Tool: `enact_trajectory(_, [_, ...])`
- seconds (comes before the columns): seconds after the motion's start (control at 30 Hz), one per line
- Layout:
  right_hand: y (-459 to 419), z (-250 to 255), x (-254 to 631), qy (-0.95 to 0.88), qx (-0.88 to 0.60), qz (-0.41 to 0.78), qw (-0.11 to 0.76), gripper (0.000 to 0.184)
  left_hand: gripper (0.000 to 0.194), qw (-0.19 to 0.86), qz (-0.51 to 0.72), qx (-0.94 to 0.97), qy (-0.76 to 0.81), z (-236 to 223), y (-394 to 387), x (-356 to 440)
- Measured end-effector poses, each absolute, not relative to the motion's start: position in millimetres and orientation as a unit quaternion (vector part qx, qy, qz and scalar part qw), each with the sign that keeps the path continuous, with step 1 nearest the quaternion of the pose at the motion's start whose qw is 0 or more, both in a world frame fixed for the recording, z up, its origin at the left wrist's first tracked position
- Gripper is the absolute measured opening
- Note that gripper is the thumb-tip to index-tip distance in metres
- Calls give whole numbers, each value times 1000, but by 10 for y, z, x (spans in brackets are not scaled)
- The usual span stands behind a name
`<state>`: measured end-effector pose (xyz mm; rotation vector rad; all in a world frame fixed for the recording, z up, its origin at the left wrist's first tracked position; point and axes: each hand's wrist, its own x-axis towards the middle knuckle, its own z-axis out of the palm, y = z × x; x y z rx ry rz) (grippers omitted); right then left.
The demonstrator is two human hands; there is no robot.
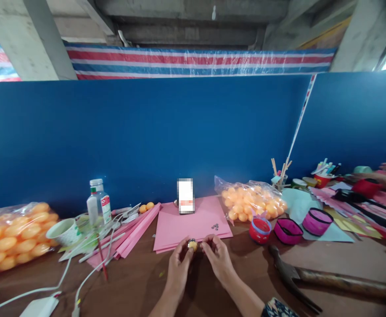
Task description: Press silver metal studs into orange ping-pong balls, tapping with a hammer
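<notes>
Between the thumb and fingers of my left hand (178, 260) is a small round yellow piece with a dark rim (192, 245). Close to its right side, the fingertips of my right hand (218, 255) are pinched together; whatever they may hold is too small to make out. Both hands are just in front of a stack of pink paper sheets (193, 231). Several small dark rings (215, 227) lie on the sheets near their right front corner. At the back of the stack stands a phone (186, 196), its screen blurred out.
Bags of orange balls stand left (17, 237) and right (252, 202). A hammer (325, 278) lies at the right front, near magenta fabric bands (288, 231). White cables (64, 273), a paper cup (64, 231) and bottles (98, 204) are on the left. A blue partition (166, 132) rises behind.
</notes>
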<state>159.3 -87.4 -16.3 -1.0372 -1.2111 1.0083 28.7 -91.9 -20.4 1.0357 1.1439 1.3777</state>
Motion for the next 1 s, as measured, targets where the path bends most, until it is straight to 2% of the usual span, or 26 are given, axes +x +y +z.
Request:
enact_trajectory(0.23, [-897, -119, 1568, -456, -422, 521, 586, 25, 51, 551, 583, 406, 437, -234, -902, 279])
enact_trajectory(0.73, [-925, -82, 1584, -446, -391, 566, 573, 17, 49, 579, 578, 400, 413, -189, -931, 316])
enact_trajectory(1.0, [-941, -41, 1591, -448, -401, 567, 563, 23, 53, 583, 574, 391, 423, -144, -948, 333])
